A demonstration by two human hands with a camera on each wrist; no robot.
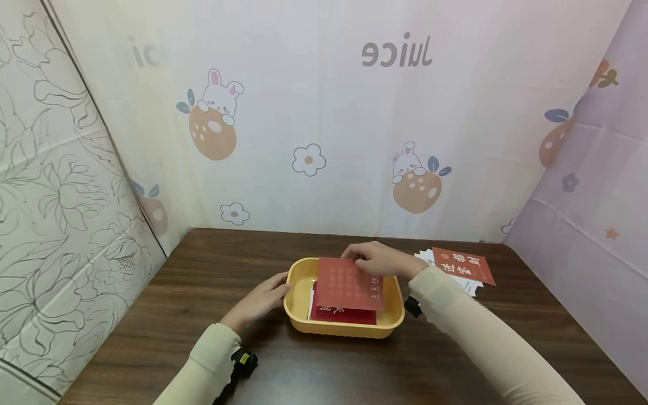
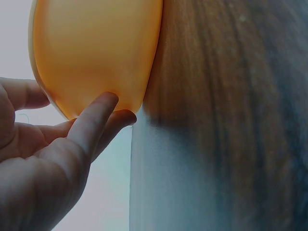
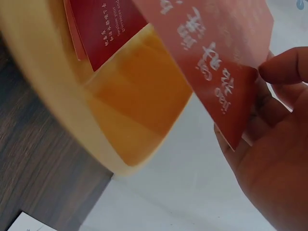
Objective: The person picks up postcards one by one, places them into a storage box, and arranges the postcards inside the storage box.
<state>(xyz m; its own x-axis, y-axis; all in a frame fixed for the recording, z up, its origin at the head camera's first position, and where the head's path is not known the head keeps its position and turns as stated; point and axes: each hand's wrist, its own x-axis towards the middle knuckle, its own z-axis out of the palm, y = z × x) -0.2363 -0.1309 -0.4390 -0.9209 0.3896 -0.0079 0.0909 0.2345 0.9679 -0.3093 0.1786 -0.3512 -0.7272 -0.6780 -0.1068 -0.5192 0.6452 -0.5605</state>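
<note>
A yellow plastic basin stands on the table with red cards inside; a dark red card lies on top of them. My left hand touches the basin's left end with fairly straight fingers, the thumb against the outer wall in the left wrist view. Above the basin my right hand pinches a red card with pale lettering by its edge. In the right wrist view the held card is tilted, apart from the cards below it.
To the right of the basin, white cards lie fanned out under a red card with white characters. The dark wooden table ends at a patterned curtain behind, with more curtain on both sides.
</note>
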